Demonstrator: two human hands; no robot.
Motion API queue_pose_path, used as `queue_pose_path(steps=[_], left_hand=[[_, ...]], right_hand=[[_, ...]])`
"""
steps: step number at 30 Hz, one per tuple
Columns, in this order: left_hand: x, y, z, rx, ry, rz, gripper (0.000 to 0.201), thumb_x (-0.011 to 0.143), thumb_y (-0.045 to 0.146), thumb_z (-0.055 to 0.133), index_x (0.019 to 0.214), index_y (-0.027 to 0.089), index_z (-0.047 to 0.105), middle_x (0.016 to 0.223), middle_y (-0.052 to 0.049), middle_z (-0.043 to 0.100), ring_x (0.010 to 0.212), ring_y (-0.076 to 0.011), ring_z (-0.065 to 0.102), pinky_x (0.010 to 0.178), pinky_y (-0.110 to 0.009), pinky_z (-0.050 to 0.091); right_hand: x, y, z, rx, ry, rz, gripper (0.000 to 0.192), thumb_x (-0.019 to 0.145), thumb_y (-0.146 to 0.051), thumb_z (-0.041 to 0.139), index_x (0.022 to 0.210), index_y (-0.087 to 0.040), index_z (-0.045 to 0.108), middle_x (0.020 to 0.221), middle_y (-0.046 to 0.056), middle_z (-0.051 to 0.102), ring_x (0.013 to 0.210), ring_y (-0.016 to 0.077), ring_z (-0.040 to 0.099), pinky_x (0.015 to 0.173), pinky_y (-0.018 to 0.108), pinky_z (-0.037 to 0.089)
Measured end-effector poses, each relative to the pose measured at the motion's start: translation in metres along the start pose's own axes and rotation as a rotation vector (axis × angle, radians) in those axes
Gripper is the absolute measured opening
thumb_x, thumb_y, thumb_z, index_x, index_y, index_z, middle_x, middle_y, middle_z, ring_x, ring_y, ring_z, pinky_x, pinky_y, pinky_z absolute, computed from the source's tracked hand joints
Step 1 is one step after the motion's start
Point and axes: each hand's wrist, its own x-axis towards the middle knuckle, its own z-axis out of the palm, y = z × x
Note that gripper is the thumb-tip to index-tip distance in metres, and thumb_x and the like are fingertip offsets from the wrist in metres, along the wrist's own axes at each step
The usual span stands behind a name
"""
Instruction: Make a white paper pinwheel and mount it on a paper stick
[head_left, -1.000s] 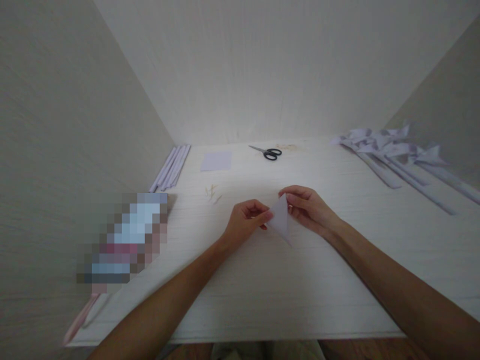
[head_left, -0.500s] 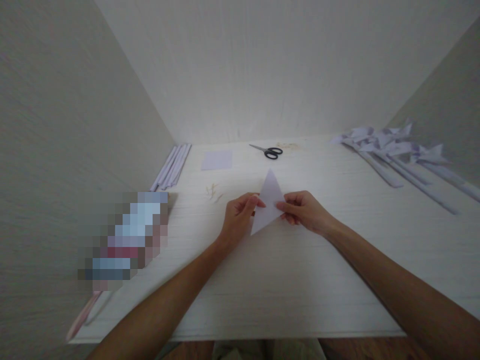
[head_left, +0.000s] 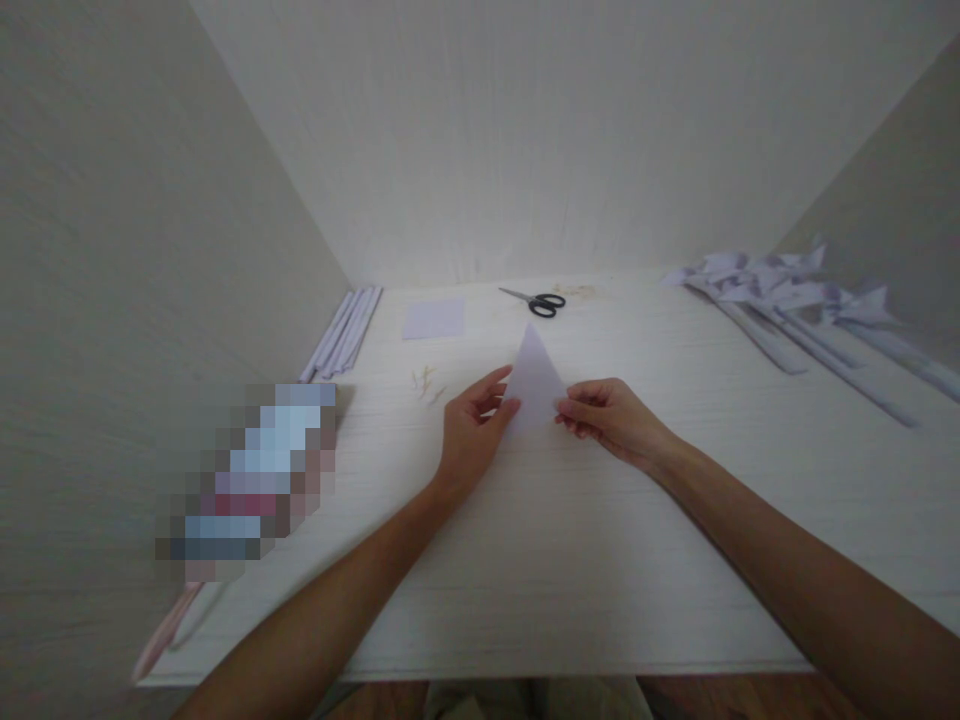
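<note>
Pale lilac paper, folded into a triangle (head_left: 534,385), is held just above the middle of the white table (head_left: 570,560), its apex pointing away from the person. The left hand (head_left: 472,435) is set against the triangle's lower left corner, thumb and fingers pinched on the edge while the other fingers are spread loosely. The right hand (head_left: 611,420) is clamped on the lower right corner, fingertips together on the paper. Black-handled scissors (head_left: 536,301) are seen lying well beyond the triangle, near the back wall, with a flat lilac sheet (head_left: 433,318) to their left. Rolled paper sticks (head_left: 343,333) are laid along the left wall, and finished paper pinwheels (head_left: 795,300) are piled at the far right. Small scraps (head_left: 426,382) are scattered near the left hand.
</note>
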Motion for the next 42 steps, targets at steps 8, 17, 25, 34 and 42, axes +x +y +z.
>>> queue_pose_path(steps=[8, 17, 25, 34, 42], left_hand=[[-0.002, 0.001, 0.002, 0.116, -0.075, -0.04, 0.05, 0.064, 0.032, 0.061, 0.111, 0.018, 0.052, 0.096, -0.006, 0.059, 0.068, -0.0102, 0.056, 0.05, -0.018, 0.047], [-0.005, 0.003, 0.004, 0.293, -0.26, 0.004, 0.076, 0.053, 0.033, 0.069, 0.121, 0.017, 0.039, 0.111, -0.011, 0.051, 0.077, -0.0141, 0.054, 0.051, -0.019, 0.046], [-0.003, 0.001, 0.003, 0.194, -0.177, -0.109, 0.037, 0.075, 0.039, 0.045, 0.092, 0.011, 0.06, 0.08, -0.007, 0.062, 0.064, -0.0139, 0.055, 0.045, -0.021, 0.043], [0.004, 0.003, 0.009, -0.435, 0.089, -0.378, 0.025, 0.067, 0.034, 0.058, 0.074, 0.01, 0.06, 0.071, -0.009, 0.065, 0.075, -0.0188, 0.061, 0.069, -0.031, 0.048], [0.002, -0.001, 0.008, -0.37, -0.041, -0.385, 0.033, 0.062, 0.039, 0.061, 0.074, 0.008, 0.062, 0.067, -0.009, 0.065, 0.068, -0.0194, 0.061, 0.066, -0.032, 0.047]], right_hand=[[-0.001, 0.0, 0.003, -0.016, 0.026, -0.041, 0.02, 0.057, -0.029, 0.069, 0.053, -0.013, 0.058, 0.048, -0.003, 0.055, 0.037, 0.0026, 0.043, 0.036, 0.017, 0.029], [-0.002, -0.002, 0.007, -0.042, 0.084, -0.101, 0.033, 0.056, -0.031, 0.069, 0.047, -0.015, 0.042, 0.037, -0.008, 0.04, 0.033, 0.0021, 0.033, 0.033, 0.017, 0.019], [-0.001, 0.003, 0.006, -0.149, 0.051, -0.144, 0.041, 0.057, -0.036, 0.068, 0.045, -0.017, 0.034, 0.038, -0.008, 0.038, 0.034, 0.0021, 0.03, 0.035, 0.018, 0.016], [0.0, 0.002, 0.005, -0.424, 0.272, -0.215, 0.041, 0.064, -0.041, 0.059, 0.045, -0.018, 0.032, 0.038, -0.007, 0.033, 0.036, 0.0035, 0.026, 0.036, 0.02, 0.016], [0.0, 0.004, 0.004, -0.534, 0.393, -0.371, 0.027, 0.059, -0.036, 0.066, 0.073, -0.018, 0.052, 0.062, -0.002, 0.052, 0.052, 0.0089, 0.045, 0.046, 0.022, 0.037]])
